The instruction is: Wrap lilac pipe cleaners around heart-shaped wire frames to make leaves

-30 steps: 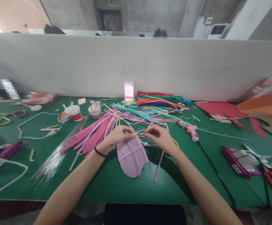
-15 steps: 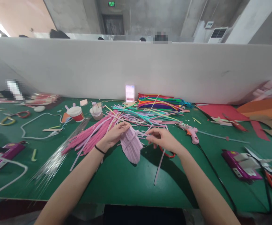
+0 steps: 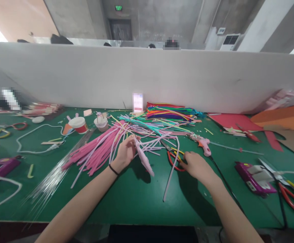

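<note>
My left hand (image 3: 125, 152) is closed on a pale pink fan-shaped pipe-cleaner piece (image 3: 144, 157), holding it edge-on above the green table (image 3: 126, 195). My right hand (image 3: 196, 164) rests lower right, its fingers on the red and yellow handles of a pair of scissors (image 3: 174, 157) lying on the table. A loose lilac pipe cleaner (image 3: 170, 173) lies between the hands. Behind them spreads a heap of pink pipe cleaners (image 3: 98, 148) and mixed coloured ones (image 3: 169, 113).
A pink glue gun (image 3: 204, 144) lies right of the scissors, its black cord running to the front edge. Purple tools (image 3: 253, 173) (image 3: 0, 167), a bundle of wires (image 3: 53, 175), two cups (image 3: 79, 124) (image 3: 101, 123) and red pliers (image 3: 292, 197) surround the work spot. A white partition (image 3: 147, 77) backs the table.
My right hand let go of the pink piece and moved right and down onto the scissors. My left hand turned the fan-shaped piece from flat to edge-on.
</note>
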Demonstrator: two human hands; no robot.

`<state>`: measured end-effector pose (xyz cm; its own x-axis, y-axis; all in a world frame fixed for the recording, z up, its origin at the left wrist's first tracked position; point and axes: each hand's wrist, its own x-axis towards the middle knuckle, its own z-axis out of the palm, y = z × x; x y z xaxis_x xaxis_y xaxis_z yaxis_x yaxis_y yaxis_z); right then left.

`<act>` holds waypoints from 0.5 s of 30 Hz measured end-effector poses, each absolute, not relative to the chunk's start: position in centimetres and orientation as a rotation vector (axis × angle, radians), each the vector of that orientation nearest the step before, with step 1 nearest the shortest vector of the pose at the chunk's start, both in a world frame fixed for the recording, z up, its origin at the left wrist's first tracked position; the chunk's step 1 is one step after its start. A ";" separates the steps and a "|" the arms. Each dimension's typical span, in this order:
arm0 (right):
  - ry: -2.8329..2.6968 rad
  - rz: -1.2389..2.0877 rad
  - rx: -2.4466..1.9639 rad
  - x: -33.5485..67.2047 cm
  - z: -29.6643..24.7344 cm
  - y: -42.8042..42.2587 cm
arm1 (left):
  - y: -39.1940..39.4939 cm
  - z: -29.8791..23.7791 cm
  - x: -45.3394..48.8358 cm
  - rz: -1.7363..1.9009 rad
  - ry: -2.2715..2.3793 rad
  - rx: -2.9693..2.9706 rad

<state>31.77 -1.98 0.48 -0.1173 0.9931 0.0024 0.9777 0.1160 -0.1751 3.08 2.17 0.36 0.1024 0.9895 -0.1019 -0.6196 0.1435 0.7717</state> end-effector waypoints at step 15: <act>-2.386 -0.032 -2.234 28.6 1.1 -1.5 | 0.8 -0.4 4.2 1.201 0.893 1.253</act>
<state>28.64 -1.45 1.14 -0.0614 0.9949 -0.0798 0.9925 0.0694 0.1011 4.22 0.83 -0.40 0.1937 0.9740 0.1173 -0.1679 -0.0849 0.9821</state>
